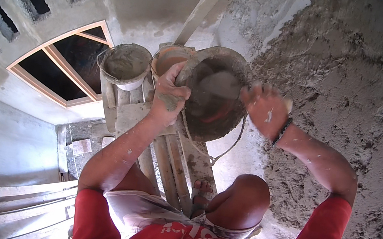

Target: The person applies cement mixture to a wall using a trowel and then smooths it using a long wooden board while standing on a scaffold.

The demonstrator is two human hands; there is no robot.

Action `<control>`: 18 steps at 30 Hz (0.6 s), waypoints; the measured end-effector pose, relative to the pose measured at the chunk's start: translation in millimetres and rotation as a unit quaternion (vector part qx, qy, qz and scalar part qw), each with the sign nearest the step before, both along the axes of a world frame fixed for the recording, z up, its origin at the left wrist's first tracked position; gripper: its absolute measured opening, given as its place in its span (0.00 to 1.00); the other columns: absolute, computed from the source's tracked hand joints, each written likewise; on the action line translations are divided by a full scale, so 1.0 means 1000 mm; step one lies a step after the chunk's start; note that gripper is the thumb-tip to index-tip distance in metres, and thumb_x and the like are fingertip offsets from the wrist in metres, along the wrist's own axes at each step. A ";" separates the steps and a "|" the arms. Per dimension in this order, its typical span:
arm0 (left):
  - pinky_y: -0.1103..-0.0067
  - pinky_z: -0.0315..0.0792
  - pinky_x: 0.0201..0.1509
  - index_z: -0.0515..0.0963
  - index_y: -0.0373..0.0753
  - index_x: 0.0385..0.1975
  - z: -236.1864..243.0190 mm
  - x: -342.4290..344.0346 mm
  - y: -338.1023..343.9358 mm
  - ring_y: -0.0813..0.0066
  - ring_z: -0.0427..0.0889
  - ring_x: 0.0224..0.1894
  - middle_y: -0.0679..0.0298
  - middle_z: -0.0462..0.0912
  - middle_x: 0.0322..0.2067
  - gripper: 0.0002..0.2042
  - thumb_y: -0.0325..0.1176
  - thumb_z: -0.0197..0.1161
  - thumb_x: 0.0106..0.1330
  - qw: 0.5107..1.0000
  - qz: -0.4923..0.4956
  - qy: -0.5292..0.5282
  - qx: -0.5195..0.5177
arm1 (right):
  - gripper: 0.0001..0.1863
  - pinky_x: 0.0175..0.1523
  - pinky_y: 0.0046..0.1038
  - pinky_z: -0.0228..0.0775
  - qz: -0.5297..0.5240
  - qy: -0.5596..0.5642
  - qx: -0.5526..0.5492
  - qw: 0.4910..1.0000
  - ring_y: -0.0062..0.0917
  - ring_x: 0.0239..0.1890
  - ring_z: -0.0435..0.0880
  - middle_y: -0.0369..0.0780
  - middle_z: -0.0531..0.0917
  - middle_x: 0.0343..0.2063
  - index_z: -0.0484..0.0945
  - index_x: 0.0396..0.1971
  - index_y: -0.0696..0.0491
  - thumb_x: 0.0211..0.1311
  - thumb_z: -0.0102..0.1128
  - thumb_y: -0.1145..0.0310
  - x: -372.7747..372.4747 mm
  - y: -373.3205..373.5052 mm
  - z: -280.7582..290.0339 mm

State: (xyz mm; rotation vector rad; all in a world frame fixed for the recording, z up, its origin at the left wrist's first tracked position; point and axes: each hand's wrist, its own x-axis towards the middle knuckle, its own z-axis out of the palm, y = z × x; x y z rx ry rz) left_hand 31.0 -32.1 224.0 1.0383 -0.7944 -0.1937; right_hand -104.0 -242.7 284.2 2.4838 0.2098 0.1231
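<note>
Room: bare masonry; rough, muddy-looking wall (pixel 337 93) on the right, timber window frame (pixel 69 71) to the left, dark slots in the wall beyond it.
Platform: round poles (pixel 177 170) with a board (pixel 133 117) across them; buckets crowd the far end.
Dark bucket (pixel 228 53): large, in front of the person between the two hands, mouth tipped toward them. Grey patch (pixel 220 84) inside, smeared; mix or tool, cannot tell.
Left hand (pixel 169 96): partly closed on the bucket's left rim, thumb toward the mouth; reads as a bracing hold.
Right hand (pixel 267 112): beside the right rim, fingers half curled, blurred. Pale bit (pixel 289 105) shows past the palm; whether it is gripped, or the rim touched, cannot tell.
Neighbours: bucket of grey mix (pixel 129 84) upright at far left; orange-lined bucket (pixel 164 56) close behind the left hand.
Step in hand: judged to be steadying the tipped bucket while the right hand works at its mouth.
Tilt: best kept modest; wet contents would likely slump to the low lip.
Bracing: firm left thumb, knuckles clear of the orange-lined bucket; mortar-smeared skin probably slips.
Handle (pixel 212 159): hangs as a loose loop on the near side; worth keeping off wrists and knee.
Footing: sandalled foot (pixel 202 190) near the poles; weight is better centred, not leaned onto the bucket.
</note>
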 end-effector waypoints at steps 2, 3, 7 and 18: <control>0.84 0.66 0.54 0.69 0.29 0.55 0.003 -0.004 -0.011 0.80 0.73 0.47 0.64 0.75 0.46 0.29 0.16 0.48 0.46 0.999 0.024 0.017 0.017 | 0.17 0.40 0.35 0.68 -0.034 -0.004 -0.015 0.999 0.33 0.39 0.77 0.43 0.77 0.33 0.73 0.44 0.57 0.57 0.52 0.64 0.010 0.000 0.013; 0.84 0.66 0.54 0.69 0.29 0.54 0.006 -0.005 -0.015 0.79 0.73 0.46 0.64 0.75 0.45 0.29 0.16 0.48 0.46 0.998 0.041 0.021 0.031 | 0.17 0.40 0.35 0.68 -0.043 -0.011 -0.014 0.999 0.33 0.39 0.78 0.42 0.78 0.32 0.74 0.44 0.56 0.57 0.52 0.63 0.016 -0.001 0.009; 0.81 0.65 0.57 0.71 0.29 0.54 0.028 -0.007 -0.023 0.75 0.74 0.50 0.59 0.75 0.46 0.29 0.19 0.49 0.44 0.991 0.081 -0.039 0.097 | 0.10 0.40 0.34 0.71 -0.046 0.006 0.026 0.999 0.33 0.39 0.81 0.41 0.81 0.32 0.80 0.33 0.51 0.57 0.51 0.66 0.032 0.000 0.005; 0.75 0.67 0.54 0.72 0.31 0.51 0.047 0.000 -0.042 0.62 0.76 0.44 0.53 0.76 0.40 0.27 0.23 0.51 0.44 0.954 0.188 -0.180 0.148 | 0.15 0.46 0.36 0.75 -0.115 0.063 0.519 0.845 0.39 0.38 0.83 0.46 0.84 0.34 0.81 0.39 0.53 0.52 0.63 0.63 0.019 -0.024 -0.047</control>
